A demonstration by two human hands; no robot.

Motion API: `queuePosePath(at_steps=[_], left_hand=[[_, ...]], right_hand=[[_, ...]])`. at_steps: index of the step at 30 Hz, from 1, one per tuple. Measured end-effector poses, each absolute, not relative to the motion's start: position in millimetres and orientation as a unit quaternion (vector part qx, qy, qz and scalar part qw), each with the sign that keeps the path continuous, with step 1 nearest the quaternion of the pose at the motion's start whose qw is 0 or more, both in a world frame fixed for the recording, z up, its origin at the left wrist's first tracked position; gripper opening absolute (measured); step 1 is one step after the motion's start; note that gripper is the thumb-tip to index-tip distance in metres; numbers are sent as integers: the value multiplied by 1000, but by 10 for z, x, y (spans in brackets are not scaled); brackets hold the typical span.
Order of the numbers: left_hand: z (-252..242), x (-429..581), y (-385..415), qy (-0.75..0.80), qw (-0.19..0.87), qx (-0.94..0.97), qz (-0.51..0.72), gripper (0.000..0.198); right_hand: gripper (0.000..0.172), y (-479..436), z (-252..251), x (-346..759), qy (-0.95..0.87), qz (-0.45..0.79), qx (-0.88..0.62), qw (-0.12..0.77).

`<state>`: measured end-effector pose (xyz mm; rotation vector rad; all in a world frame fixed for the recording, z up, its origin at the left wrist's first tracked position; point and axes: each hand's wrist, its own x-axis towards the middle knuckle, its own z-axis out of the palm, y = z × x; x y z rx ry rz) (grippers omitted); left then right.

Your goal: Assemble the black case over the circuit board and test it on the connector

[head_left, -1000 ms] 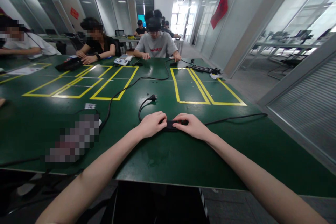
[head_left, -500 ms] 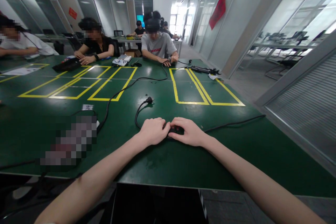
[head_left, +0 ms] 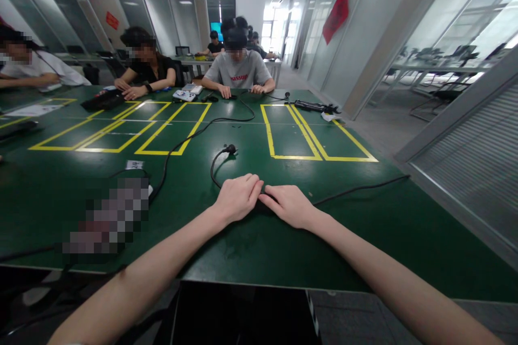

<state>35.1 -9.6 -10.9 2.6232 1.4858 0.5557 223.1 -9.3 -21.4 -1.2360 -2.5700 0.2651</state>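
Note:
My left hand [head_left: 238,199] is closed, its fingers curled round a dark corded object [head_left: 264,207] at the middle of the near table. From the other side my right hand [head_left: 291,206] grips the same object, and the fingertips of both hands nearly meet. Most of that object is hidden under my fingers, so its kind does not show. A black power plug [head_left: 230,149] lies beyond my left hand, on a short cord [head_left: 212,168] curving back towards it. To the right, a black cable [head_left: 360,190] runs from my right hand across the table.
On the green table [head_left: 332,259] are yellow tape outlines [head_left: 297,158]. A pixelated object [head_left: 115,215] with a cable lies at left, near a small paper tag [head_left: 135,165]. Opposite sits a person in a grey shirt [head_left: 238,69]; a black folded stand [head_left: 315,107] lies at far right.
My left fingers have lifted slightly and my right hand has turned over the dark object, covering more of it. The plug has shifted slightly up. The person opposite has moved their hands apart.

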Motion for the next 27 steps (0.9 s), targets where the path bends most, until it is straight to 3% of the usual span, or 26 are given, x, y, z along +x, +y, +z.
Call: queuePosePath(at_steps=[4, 7, 11, 13, 19, 24, 27], left_hand=[[-113, 294, -69, 435, 46, 880, 186, 41], [-98, 253, -59, 376, 22, 899, 224, 33], [-111, 228, -32, 325, -37, 918, 225, 55], [-132, 225, -14, 309, -56, 925, 213, 52], [-160, 229, -32, 276, -78, 942, 175, 42], [-154, 226, -44, 320, -64, 932, 159, 42], [-143, 211, -26, 332, -50, 930, 150, 38]], right_hand=[[47, -70, -260, 2246, -888, 85, -423, 159], [58, -22, -271, 2304, -867, 101, -451, 187], [70, 41, -280, 2396, -816, 183, -488, 248], [71, 51, -283, 2424, -799, 237, -479, 278], [65, 41, -230, 2444, -784, 345, -459, 238], [37, 30, -126, 2484, -849, 198, -395, 292], [35, 23, -97, 2509, -902, 138, -280, 299]])
